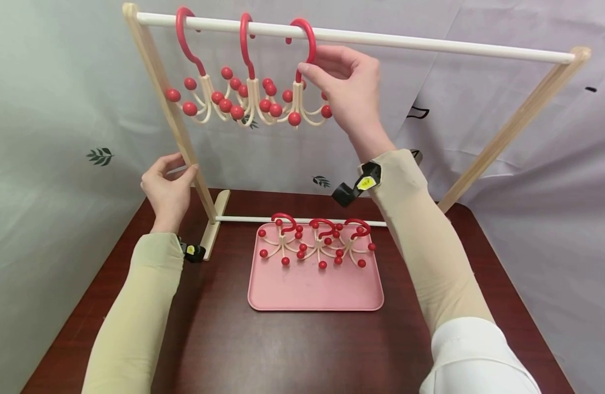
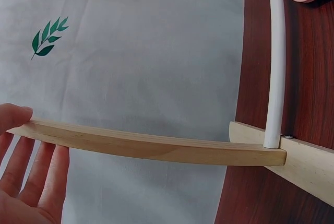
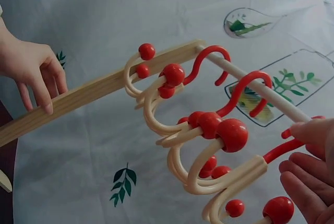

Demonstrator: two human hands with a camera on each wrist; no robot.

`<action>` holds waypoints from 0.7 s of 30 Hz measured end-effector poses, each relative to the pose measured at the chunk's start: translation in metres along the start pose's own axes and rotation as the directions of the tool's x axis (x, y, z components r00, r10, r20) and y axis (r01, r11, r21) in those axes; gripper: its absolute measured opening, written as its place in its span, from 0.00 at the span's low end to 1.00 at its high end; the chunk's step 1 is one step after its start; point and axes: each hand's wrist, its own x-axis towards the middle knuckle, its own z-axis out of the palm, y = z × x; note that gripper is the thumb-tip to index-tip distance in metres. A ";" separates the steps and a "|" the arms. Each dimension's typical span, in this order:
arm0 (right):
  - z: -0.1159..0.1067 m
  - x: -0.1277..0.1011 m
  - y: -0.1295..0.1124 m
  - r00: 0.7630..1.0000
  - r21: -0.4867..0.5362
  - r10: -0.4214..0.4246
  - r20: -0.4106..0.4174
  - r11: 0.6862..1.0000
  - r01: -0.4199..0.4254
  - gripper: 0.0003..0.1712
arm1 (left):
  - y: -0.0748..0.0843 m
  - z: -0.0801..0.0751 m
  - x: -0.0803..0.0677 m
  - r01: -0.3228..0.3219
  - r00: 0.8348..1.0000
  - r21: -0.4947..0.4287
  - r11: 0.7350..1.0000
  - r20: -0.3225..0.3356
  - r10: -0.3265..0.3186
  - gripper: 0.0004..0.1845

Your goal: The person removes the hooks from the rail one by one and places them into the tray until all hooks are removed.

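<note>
Head view: the right hand (image 1: 349, 90) pinches the red hook of the third hanger (image 1: 302, 71) on the white rail (image 1: 430, 45), beside two hung hangers (image 1: 224, 76); the left hand (image 1: 167, 186) grips the rack's left post (image 1: 184, 137), and three more hangers (image 1: 317, 241) lie on the pink tray (image 1: 314, 290). Left wrist view: thumb over and fingers (image 2: 31, 166) under the post (image 2: 151, 145). Right wrist view: fingertips (image 3: 308, 151) curled at the nearest hanger's (image 3: 224, 177) hook.

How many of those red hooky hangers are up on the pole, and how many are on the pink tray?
Hangers on the white rail, the last one pinched by the right hand: 3
Hangers lying on the pink tray: 3
Total: 6
The left hand holds the rack's wooden post, no hanger.
</note>
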 end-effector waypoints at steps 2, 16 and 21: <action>0.002 -0.001 -0.001 1.000 -0.017 -0.009 -0.008 1.000 0.009 0.15 | 0.000 0.000 0.000 -0.003 1.000 0.002 1.000 0.001 0.003 0.17; 0.004 0.002 0.007 0.994 0.099 -0.081 -0.066 0.991 0.088 0.08 | -0.002 0.000 -0.001 -0.005 1.000 0.006 1.000 -0.004 0.005 0.17; -0.002 0.002 0.007 0.991 0.078 -0.092 -0.092 0.992 0.100 0.09 | -0.002 -0.001 -0.002 0.001 1.000 -0.003 1.000 -0.007 -0.001 0.17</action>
